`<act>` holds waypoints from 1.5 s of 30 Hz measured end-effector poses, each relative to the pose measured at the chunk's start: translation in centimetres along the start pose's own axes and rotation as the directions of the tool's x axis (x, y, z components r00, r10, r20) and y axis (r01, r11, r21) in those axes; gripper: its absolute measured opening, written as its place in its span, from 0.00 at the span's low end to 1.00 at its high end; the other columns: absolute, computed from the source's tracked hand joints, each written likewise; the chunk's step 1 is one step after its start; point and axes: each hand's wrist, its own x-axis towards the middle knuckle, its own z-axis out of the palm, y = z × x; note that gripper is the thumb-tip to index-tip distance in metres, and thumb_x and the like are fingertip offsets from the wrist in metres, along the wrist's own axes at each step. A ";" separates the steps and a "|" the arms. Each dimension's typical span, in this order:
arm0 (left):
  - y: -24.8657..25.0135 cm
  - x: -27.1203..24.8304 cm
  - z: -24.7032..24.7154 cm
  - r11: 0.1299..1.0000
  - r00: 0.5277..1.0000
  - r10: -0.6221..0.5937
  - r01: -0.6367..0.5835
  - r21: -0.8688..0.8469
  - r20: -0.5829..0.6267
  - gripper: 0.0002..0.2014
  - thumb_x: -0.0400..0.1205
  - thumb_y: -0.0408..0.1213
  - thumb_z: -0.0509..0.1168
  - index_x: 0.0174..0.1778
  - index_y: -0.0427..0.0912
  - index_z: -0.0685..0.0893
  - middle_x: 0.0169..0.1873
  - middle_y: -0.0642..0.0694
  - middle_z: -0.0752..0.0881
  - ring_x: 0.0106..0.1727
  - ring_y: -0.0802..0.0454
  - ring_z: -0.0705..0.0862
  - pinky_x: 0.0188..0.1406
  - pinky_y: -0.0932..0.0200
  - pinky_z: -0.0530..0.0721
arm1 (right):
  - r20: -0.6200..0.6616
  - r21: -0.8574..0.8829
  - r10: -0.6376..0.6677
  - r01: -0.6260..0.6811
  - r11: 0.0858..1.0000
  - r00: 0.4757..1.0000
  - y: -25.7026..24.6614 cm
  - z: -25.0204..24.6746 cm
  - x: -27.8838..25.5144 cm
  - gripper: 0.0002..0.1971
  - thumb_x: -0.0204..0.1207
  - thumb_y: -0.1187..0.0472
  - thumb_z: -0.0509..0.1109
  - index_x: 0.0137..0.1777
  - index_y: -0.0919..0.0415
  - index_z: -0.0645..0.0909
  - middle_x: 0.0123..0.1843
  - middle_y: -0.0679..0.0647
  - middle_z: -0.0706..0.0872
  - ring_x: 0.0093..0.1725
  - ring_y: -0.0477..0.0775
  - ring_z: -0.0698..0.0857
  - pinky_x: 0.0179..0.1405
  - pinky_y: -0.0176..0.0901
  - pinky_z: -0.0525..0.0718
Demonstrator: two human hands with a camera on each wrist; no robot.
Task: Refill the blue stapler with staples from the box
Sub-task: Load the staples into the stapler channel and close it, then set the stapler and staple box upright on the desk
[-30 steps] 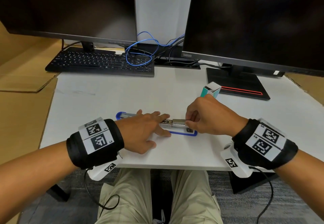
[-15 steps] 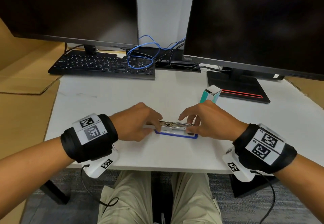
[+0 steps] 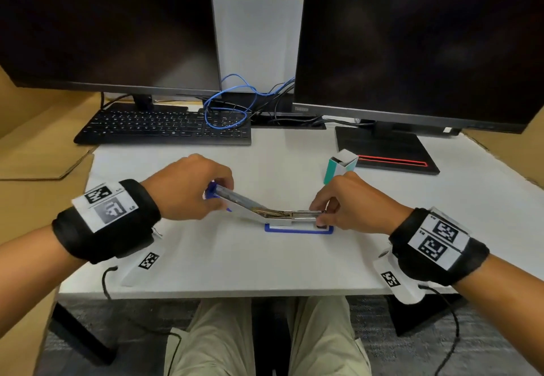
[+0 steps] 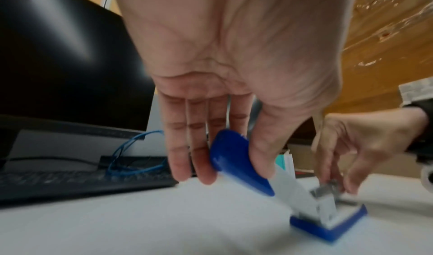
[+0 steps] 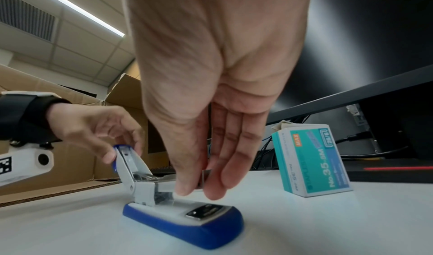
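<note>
The blue stapler (image 3: pixel 297 229) lies open on the white table, its base (image 5: pixel 187 220) flat. My left hand (image 3: pixel 191 187) grips the blue lid (image 4: pixel 236 160) between thumb and fingers and holds it tilted up to the left, off the table. My right hand (image 5: pixel 199 188) pinches the front end of the metal magazine (image 3: pixel 294 215) above the base. What lies inside the magazine is blurred. The teal staple box (image 5: pixel 311 160) stands upright behind my right hand, its top flap open (image 3: pixel 338 166).
A black keyboard (image 3: pixel 164 128) and blue cables (image 3: pixel 226 110) lie at the back left under two dark monitors. A black monitor foot with a red line (image 3: pixel 388 154) sits just behind the box. Cardboard (image 3: pixel 35 154) flanks the table on the left.
A second ago the lid lay flat on the table under my left hand. The left hand has curled round it and lifted it up. The right hand stays at the magazine's front.
</note>
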 end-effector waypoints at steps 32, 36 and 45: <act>9.9 7.6 4.8 0.984 0.981 0.172 -0.167 -0.056 0.087 0.21 0.72 0.57 0.70 0.59 0.54 0.84 0.51 0.55 0.86 0.49 0.53 0.81 0.50 0.56 0.82 | -0.231 0.003 0.108 -0.110 0.994 0.967 3.4 -2.7 -1.4 0.13 0.75 0.60 0.77 0.59 0.53 0.87 0.63 0.53 0.89 0.57 0.50 0.88 0.54 0.43 0.89; 8.0 6.9 4.8 0.996 0.979 0.089 -0.091 0.005 0.185 0.16 0.72 0.51 0.69 0.55 0.53 0.83 0.43 0.52 0.82 0.43 0.52 0.78 0.39 0.58 0.77 | -0.353 -0.084 0.115 -0.154 0.985 0.929 4.1 -4.7 0.1 0.13 0.76 0.65 0.73 0.58 0.52 0.85 0.65 0.52 0.86 0.65 0.56 0.84 0.53 0.48 0.91; 7.3 7.7 5.2 0.992 0.986 -0.104 0.093 0.085 0.132 0.10 0.73 0.51 0.67 0.36 0.50 0.76 0.38 0.50 0.74 0.42 0.48 0.78 0.33 0.58 0.74 | -0.111 -0.229 0.218 -0.238 0.944 0.970 5.0 -4.8 3.1 0.16 0.78 0.69 0.71 0.61 0.54 0.76 0.70 0.57 0.83 0.71 0.65 0.83 0.50 0.50 0.92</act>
